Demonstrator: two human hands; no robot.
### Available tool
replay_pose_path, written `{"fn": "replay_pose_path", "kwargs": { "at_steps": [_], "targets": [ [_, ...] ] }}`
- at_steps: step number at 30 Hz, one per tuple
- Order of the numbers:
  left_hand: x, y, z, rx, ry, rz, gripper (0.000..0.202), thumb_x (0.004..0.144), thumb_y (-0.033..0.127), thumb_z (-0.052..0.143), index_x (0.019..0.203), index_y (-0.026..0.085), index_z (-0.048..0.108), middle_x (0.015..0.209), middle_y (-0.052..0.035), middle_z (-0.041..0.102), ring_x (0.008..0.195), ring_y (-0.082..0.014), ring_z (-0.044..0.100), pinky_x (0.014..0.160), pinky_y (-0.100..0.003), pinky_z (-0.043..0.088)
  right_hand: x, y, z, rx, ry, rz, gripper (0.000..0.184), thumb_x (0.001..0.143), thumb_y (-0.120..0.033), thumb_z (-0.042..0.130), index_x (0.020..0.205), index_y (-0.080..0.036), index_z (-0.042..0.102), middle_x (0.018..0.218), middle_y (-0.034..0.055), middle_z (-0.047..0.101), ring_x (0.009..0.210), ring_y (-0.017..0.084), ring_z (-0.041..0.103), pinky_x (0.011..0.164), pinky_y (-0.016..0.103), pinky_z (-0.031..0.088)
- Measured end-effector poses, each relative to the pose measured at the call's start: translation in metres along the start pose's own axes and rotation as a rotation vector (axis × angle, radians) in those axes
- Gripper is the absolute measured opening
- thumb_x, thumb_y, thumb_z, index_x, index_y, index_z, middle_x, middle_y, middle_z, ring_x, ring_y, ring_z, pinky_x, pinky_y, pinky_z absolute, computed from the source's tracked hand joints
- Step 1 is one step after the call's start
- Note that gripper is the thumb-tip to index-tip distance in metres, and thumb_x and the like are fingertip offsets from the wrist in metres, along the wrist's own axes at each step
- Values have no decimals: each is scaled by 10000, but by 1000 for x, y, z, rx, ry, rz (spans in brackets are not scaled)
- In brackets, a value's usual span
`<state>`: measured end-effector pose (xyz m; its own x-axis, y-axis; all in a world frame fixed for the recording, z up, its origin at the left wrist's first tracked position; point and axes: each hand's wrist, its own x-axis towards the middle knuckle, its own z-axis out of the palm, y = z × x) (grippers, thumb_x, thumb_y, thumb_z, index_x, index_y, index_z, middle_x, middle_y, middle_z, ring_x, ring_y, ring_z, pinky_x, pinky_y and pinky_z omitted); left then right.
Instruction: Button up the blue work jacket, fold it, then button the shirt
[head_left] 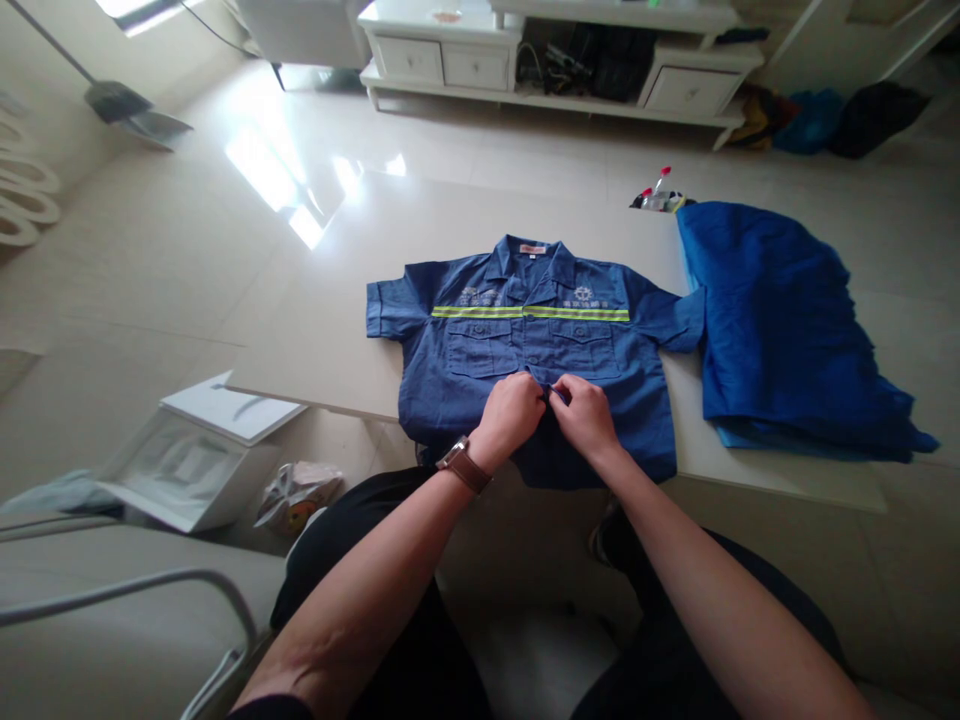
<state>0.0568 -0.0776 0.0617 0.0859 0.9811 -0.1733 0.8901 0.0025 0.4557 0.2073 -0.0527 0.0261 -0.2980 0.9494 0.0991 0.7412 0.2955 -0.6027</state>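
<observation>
A blue short-sleeved work shirt [480,350] with a yellow reflective stripe across the chest lies face up on a low white table [337,330], collar away from me. My left hand [510,415], with a brown watch on the wrist, pinches the shirt's front placket near the lower middle. My right hand [585,412] pinches the same spot from the other side. Both hands have their fingers closed on the fabric, fingertips almost touching.
A pile of brighter blue cloth [780,330] lies on the table's right part, hanging over its edge. A small container with red-tipped items [658,197] stands behind it. A white bin [199,455] and a bag [296,492] sit on the floor left. A white cabinet [555,60] stands far back.
</observation>
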Motion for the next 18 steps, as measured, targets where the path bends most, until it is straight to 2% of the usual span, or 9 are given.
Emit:
{"fn": "replay_pose_path", "kwargs": {
  "at_steps": [18],
  "targets": [
    [-1, -1, 0, 3, 6, 9, 246, 878, 142, 530, 812, 176, 765, 926, -115, 747, 868, -220, 688, 796, -302, 489, -1, 0, 1, -34, 12, -28, 145, 890, -204, 549, 747, -223, 567, 807, 65, 688, 761, 222, 607, 694, 307, 360]
  ]
}}
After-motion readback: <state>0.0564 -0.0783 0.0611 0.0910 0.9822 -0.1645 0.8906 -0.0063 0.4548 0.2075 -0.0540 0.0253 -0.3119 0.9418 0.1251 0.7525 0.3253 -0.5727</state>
